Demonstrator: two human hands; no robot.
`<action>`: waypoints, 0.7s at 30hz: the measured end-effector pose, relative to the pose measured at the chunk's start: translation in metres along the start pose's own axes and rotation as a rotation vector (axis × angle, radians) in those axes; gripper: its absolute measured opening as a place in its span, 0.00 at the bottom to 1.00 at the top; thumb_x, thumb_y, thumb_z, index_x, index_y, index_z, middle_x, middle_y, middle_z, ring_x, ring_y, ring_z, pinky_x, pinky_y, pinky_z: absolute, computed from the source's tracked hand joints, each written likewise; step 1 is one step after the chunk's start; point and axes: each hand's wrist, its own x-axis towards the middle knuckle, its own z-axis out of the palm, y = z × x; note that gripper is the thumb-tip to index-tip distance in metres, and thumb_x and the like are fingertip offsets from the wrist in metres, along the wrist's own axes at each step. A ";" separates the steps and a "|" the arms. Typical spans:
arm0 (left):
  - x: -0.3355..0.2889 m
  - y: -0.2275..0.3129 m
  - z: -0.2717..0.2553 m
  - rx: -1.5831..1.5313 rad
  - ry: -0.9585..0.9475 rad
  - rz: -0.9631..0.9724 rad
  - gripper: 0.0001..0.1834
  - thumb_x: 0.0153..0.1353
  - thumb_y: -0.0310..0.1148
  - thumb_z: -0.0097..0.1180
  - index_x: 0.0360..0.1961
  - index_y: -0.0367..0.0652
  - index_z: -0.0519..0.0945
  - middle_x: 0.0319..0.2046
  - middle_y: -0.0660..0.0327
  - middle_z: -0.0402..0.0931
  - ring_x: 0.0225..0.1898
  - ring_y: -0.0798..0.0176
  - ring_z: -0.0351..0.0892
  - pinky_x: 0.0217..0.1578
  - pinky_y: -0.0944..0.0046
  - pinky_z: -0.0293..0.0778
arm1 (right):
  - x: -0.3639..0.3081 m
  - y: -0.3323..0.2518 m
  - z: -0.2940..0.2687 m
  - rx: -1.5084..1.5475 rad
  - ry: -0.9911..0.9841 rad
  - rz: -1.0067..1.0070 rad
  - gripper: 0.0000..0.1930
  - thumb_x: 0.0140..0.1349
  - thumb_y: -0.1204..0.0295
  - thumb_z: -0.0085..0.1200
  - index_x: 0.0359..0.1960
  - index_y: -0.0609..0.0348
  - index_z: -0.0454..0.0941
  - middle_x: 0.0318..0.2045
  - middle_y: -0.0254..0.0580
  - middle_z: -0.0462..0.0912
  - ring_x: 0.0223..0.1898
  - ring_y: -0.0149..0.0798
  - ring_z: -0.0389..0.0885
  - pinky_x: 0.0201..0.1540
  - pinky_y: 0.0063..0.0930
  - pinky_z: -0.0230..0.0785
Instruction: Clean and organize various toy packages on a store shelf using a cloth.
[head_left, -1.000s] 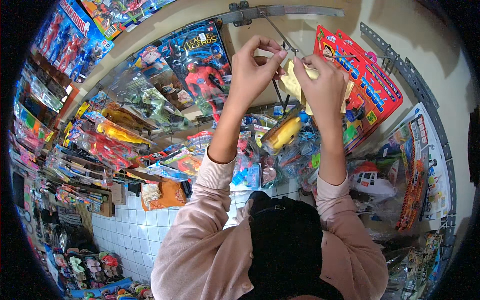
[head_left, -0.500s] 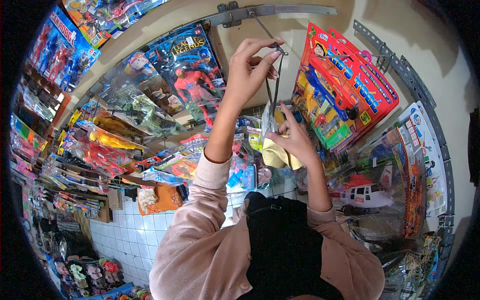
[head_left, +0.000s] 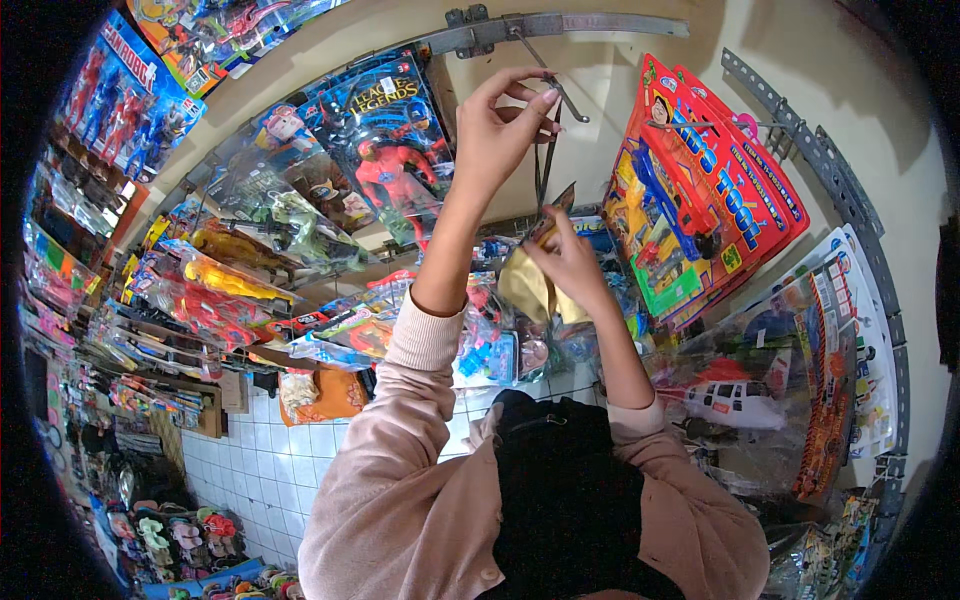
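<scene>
My left hand (head_left: 510,125) is raised by a metal hook (head_left: 574,106), its thumb and fingers pinching the top of a thin dark strap (head_left: 543,168). The hook's bent tip shows just right of my fingertips; whether the strap is still looped over the rod, I cannot tell. Below, my right hand (head_left: 568,258) is closed on a shiny gold-yellow item (head_left: 527,284) at the strap's lower end. It looks soft and folded, and its kind is unclear. A dark pointed edge sticks up beside my right fingers.
Red carded toy tool sets (head_left: 690,200) hang close on the right, above a bagged toy helicopter (head_left: 735,400). Carded action figures (head_left: 390,165) hang to the left. A metal rail (head_left: 600,24) crosses the wall above. White floor tiles (head_left: 270,470) lie below, with footwear (head_left: 185,535) lower left.
The gold-yellow item and my right hand have shifted slightly left, and the item has turned. The strap has moved left from the hook's tip, which now shows bare.
</scene>
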 end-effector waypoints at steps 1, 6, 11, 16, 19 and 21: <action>0.003 -0.003 0.000 -0.017 0.016 -0.011 0.13 0.54 0.26 0.56 0.42 0.36 0.75 0.25 0.62 0.74 0.26 0.65 0.80 0.22 0.73 0.76 | 0.008 0.004 0.000 0.001 0.002 0.000 0.28 0.51 0.63 0.56 0.53 0.57 0.60 0.20 0.46 0.77 0.22 0.43 0.77 0.27 0.33 0.67; 0.015 -0.011 -0.006 0.085 0.010 -0.011 0.15 0.56 0.28 0.55 0.45 0.39 0.73 0.28 0.63 0.73 0.27 0.66 0.79 0.25 0.70 0.77 | 0.036 0.013 0.000 -0.024 0.180 -0.032 0.19 0.53 0.64 0.53 0.46 0.55 0.67 0.24 0.48 0.79 0.28 0.50 0.78 0.29 0.38 0.68; 0.029 -0.021 -0.008 0.107 0.050 -0.004 0.17 0.55 0.29 0.56 0.46 0.41 0.71 0.27 0.63 0.74 0.26 0.68 0.78 0.22 0.71 0.76 | 0.059 0.020 0.002 -0.087 0.313 -0.130 0.17 0.54 0.64 0.51 0.44 0.56 0.67 0.25 0.49 0.79 0.29 0.51 0.78 0.30 0.41 0.67; 0.046 -0.040 -0.011 0.096 0.140 0.051 0.17 0.53 0.28 0.57 0.44 0.38 0.70 0.26 0.61 0.75 0.25 0.68 0.78 0.20 0.72 0.75 | 0.082 0.025 0.002 -0.164 0.367 -0.089 0.14 0.54 0.66 0.52 0.38 0.59 0.68 0.17 0.48 0.75 0.20 0.49 0.75 0.23 0.39 0.62; 0.056 -0.051 -0.012 0.099 0.192 0.058 0.15 0.53 0.27 0.57 0.41 0.37 0.70 0.25 0.61 0.74 0.24 0.68 0.78 0.19 0.72 0.75 | 0.095 0.028 0.001 -0.197 0.367 -0.086 0.13 0.54 0.65 0.52 0.36 0.60 0.69 0.17 0.49 0.75 0.20 0.50 0.75 0.23 0.40 0.62; 0.062 -0.060 -0.014 0.062 0.211 0.046 0.14 0.53 0.27 0.57 0.40 0.37 0.70 0.25 0.62 0.74 0.23 0.68 0.78 0.19 0.72 0.74 | 0.103 0.028 0.002 -0.186 0.354 -0.084 0.13 0.54 0.65 0.52 0.36 0.60 0.69 0.17 0.49 0.75 0.20 0.50 0.75 0.23 0.40 0.62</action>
